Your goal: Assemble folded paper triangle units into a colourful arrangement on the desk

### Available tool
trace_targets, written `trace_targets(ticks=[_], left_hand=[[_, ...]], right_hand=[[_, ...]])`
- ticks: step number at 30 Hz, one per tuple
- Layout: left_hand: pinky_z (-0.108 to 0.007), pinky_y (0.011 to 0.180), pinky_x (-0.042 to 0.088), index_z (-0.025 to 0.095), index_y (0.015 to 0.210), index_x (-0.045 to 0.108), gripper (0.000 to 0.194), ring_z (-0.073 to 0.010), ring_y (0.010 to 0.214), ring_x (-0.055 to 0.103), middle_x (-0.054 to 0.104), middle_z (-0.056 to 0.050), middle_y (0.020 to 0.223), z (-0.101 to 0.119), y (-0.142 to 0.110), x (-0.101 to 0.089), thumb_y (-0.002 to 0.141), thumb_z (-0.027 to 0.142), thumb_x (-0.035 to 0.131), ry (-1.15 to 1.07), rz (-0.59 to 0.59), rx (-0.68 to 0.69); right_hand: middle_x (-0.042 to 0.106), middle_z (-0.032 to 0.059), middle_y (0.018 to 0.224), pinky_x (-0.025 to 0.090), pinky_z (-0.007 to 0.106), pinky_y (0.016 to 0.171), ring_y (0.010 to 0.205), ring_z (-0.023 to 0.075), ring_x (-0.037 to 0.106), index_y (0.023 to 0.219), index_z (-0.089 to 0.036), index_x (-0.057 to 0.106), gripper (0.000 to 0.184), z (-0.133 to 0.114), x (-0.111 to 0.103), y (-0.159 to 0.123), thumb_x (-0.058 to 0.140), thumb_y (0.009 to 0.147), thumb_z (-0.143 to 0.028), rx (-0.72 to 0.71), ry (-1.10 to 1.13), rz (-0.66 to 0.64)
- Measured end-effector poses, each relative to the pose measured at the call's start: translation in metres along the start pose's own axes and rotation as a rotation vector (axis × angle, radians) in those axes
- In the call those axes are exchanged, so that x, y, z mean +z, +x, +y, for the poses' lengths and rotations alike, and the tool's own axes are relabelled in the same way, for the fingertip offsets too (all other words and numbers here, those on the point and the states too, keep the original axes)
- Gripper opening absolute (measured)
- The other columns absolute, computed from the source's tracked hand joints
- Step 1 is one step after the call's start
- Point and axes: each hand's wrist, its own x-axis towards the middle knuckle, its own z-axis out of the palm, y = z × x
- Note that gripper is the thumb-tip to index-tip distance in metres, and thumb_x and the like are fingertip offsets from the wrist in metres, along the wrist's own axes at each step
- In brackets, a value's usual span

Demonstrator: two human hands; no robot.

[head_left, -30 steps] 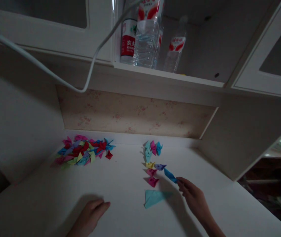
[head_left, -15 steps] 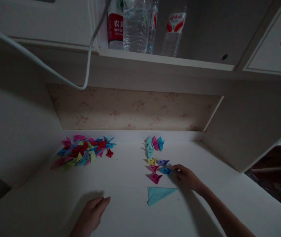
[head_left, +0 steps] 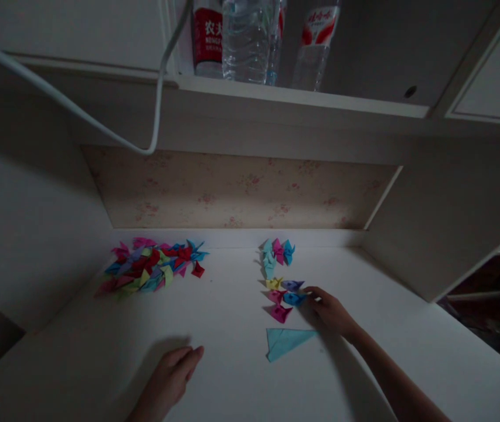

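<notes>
My right hand (head_left: 329, 312) reaches in from the right, thumb and index finger closed on the tail end of a blue folded-paper fish (head_left: 292, 299). Touching or nearly touching that piece is a pink folded paper (head_left: 276, 295), with a magenta one (head_left: 280, 313) below it. Just behind lie a yellow folded paper (head_left: 274, 283) and a purple one (head_left: 292, 285). A flat, light-teal folded paper triangle (head_left: 288, 342) rests nearer to me. At lower left, my left hand (head_left: 170, 372) hovers over or rests on the table, fingers curled together, with nothing visible in them.
A heap of colourful folded papers (head_left: 155, 266) lies at the back left of the white table (head_left: 232, 363). Several teal, magenta and blue pieces (head_left: 278, 252) stand at the back. Overhead are a shelf (head_left: 302, 99) with plastic bottles (head_left: 245, 44) and a hanging white cable (head_left: 100, 126).
The blue paper fish has shifted slightly left, closer to the pink piece, with my right hand at its end. My left hand has barely moved; the view has tilted a little.
</notes>
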Motion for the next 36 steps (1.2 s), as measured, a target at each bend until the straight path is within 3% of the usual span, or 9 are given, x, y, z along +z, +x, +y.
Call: trace_targets(ticks=[7,10,13,18,22,30,33,36], left_hand=[[-0.024,0.045,0.02,0.022,0.048,0.036,0.055,-0.0091,0.044,0.027,0.026,0.008,0.044,0.005,-0.008,-0.001,0.067,0.071,0.051,-0.021,-0.078,0.04],[-0.024,0.045,0.016,0.021,0.051,0.038,0.05,-0.0083,0.041,0.024,0.023,0.009,0.043,0.002,-0.009,-0.003,0.074,0.065,0.05,-0.035,-0.126,0.062],[-0.025,0.045,0.016,0.021,0.054,0.04,0.045,-0.0082,0.041,0.024,0.023,0.01,0.042,0.005,-0.014,-0.005,0.078,0.058,0.049,-0.041,-0.169,0.061],[-0.025,0.046,0.017,0.02,0.054,0.043,0.041,-0.0083,0.042,0.027,0.028,0.009,0.042,0.011,-0.019,-0.008,0.079,0.052,0.05,-0.056,-0.175,0.085],[-0.024,0.046,0.017,0.02,0.053,0.042,0.042,-0.0077,0.042,0.025,0.027,0.01,0.043,0.009,-0.017,-0.008,0.078,0.052,0.052,-0.081,-0.15,0.107],[-0.023,0.045,0.02,0.02,0.056,0.045,0.042,-0.0085,0.043,0.027,0.029,0.009,0.045,0.009,-0.023,-0.01,0.077,0.056,0.049,-0.039,-0.18,0.146],[-0.022,0.044,0.024,0.02,0.058,0.046,0.043,-0.0096,0.043,0.031,0.03,0.008,0.045,0.009,-0.019,-0.008,0.081,0.055,0.041,0.146,-0.094,0.185],[-0.023,0.048,0.03,0.02,0.058,0.048,0.043,-0.0115,0.047,0.042,0.039,0.006,0.047,0.019,0.0,-0.007,0.085,0.051,0.035,0.329,0.046,0.216]], right_hand=[[0.067,0.0041,0.081,0.046,0.029,0.056,0.058,0.0179,0.06,0.097,-0.022,0.056,0.031,-0.029,-0.001,-0.032,0.047,0.077,-0.044,0.01,-0.107,0.219],[0.064,0.0009,0.07,0.044,0.027,0.056,0.056,0.0174,0.058,0.088,-0.024,0.054,0.024,-0.053,0.015,-0.064,0.049,0.079,-0.045,-0.074,-0.129,0.19],[0.059,-0.001,0.065,0.042,0.025,0.055,0.057,0.0165,0.054,0.083,-0.024,0.055,0.021,-0.077,0.049,-0.096,0.05,0.082,-0.044,-0.123,-0.048,0.071],[0.051,-0.0026,0.064,0.038,0.022,0.054,0.058,0.014,0.048,0.072,-0.022,0.047,0.021,-0.118,0.127,-0.13,0.047,0.084,-0.039,-0.145,0.25,-0.089],[0.047,-0.0037,0.063,0.035,0.022,0.055,0.058,0.013,0.046,0.076,-0.021,0.047,0.014,-0.138,0.168,-0.142,0.045,0.085,-0.031,-0.224,0.21,-0.269],[0.057,-0.0008,0.067,0.036,0.022,0.059,0.06,0.0137,0.052,0.08,-0.021,0.049,0.007,-0.15,0.165,-0.152,0.044,0.084,-0.019,-0.289,-0.02,-0.233],[0.058,-0.0013,0.068,0.036,0.021,0.058,0.06,0.0131,0.052,0.08,-0.021,0.05,0.007,-0.151,0.167,-0.151,0.045,0.084,-0.018,-0.318,-0.025,-0.21],[0.057,-0.0021,0.067,0.034,0.02,0.056,0.058,0.0117,0.05,0.078,-0.021,0.048,0.007,-0.147,0.169,-0.149,0.047,0.084,-0.019,-0.322,0.022,-0.186]])
